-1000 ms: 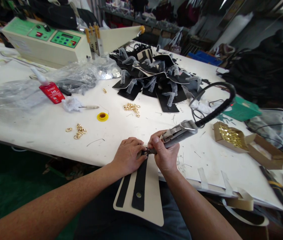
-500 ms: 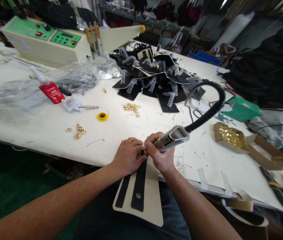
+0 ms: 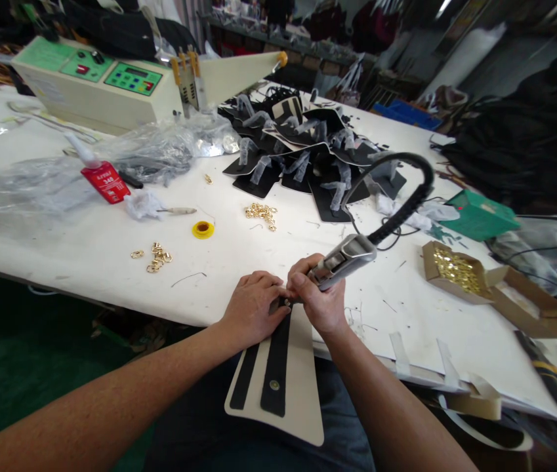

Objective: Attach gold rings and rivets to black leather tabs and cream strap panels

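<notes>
My right hand (image 3: 318, 295) is wrapped round a silver electric screwdriver (image 3: 347, 259) with a thick black cord, its tip end low at the table edge. Beside it, my left hand (image 3: 253, 308) presses on a beige panel (image 3: 302, 387) bearing two black straps, fingers closed over its upper end. One strap (image 3: 277, 354) carries a round metal stud (image 3: 274, 385) near its lower end. A small metal fitting (image 3: 287, 302) shows at the strap's top between my hands. The panel's lower part hangs over my lap.
Gold clasps lie in a left pile (image 3: 159, 257) and a middle pile (image 3: 261, 213). A yellow tape roll (image 3: 203, 229), red glue bottle (image 3: 105, 182) and stacked black panels (image 3: 308, 151) are farther back. Right stand a box of gold parts (image 3: 455, 272) and a green box (image 3: 485, 215).
The screwdriver's tip end has tilted slightly away from the strap's top, baring the small metal fitting. Its cord has swung a little left. My left hand stays on the panel.
</notes>
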### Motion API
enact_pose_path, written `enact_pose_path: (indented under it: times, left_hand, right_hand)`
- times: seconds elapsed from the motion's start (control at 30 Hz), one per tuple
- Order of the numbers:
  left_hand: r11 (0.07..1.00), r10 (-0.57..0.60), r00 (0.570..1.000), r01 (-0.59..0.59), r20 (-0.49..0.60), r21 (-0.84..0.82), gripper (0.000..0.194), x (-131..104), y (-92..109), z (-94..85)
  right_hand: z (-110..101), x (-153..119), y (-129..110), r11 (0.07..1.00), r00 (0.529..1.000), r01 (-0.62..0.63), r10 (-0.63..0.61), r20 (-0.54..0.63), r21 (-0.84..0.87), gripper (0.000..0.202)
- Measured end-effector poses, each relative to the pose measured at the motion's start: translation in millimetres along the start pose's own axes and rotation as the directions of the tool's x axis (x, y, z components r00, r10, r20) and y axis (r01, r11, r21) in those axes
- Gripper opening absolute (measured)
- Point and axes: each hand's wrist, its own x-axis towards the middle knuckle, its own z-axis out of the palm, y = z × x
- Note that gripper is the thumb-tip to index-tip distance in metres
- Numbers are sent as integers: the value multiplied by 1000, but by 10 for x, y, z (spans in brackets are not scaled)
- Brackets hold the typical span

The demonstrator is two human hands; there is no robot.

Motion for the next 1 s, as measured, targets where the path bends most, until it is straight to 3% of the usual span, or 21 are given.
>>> enact_pose_path:
  times: [0.17, 0.37, 0.57, 0.77, 1.0]
  left_hand:
    - [1000, -4, 1000, 3, -11, -19, 18, -5, -15, 11]
    - [999, 10, 1000, -10, -4, -32, 20, -9, -8, -6]
    - [999, 10, 1000, -11, -16, -48, 18, -18, -24, 15]
    - [999, 25, 999, -25, 24, -27, 24, -44, -8, -23]
    - [1000, 16, 1000, -16, 8, -27, 17, -30, -17, -4]
  right_hand:
    - [2, -52, 82, 998, 997, 61, -60, -44, 21, 25]
    - [17, -68, 77, 999, 990, 46, -43, -137, 22, 28]
    - [39, -93, 56, 998, 997, 56, -55, -61, 9, 24]
    - [46, -68, 64, 999, 989, 25, -19, -149, 37, 29]
    - [42, -100, 45, 998, 997, 68, -68, -48, -3, 23]
